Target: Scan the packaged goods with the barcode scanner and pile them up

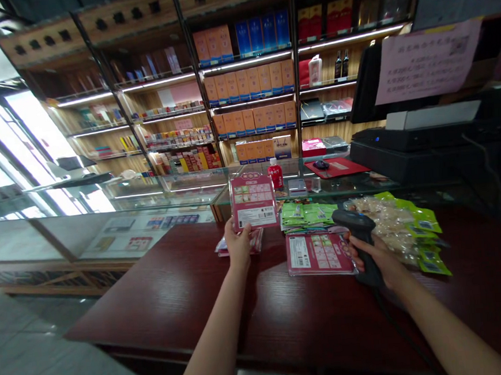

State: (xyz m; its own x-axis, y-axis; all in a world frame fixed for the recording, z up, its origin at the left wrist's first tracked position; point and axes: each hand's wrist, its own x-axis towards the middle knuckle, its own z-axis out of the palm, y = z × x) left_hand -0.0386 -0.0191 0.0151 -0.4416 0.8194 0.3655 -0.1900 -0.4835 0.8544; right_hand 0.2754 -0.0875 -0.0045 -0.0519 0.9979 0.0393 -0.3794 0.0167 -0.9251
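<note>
My left hand (pixel 239 243): closed on pink packet (pixel 254 201), upright near table (pixel 176 297) far edge. My right hand (pixel 375 255): gripping black scanner (pixel 358 237) beside flat pink packet (pixel 320 253).

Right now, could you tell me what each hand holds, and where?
Left hand holds a pink packet by its bottom-left corner; right hand grips a black scanner by its handle.
</note>
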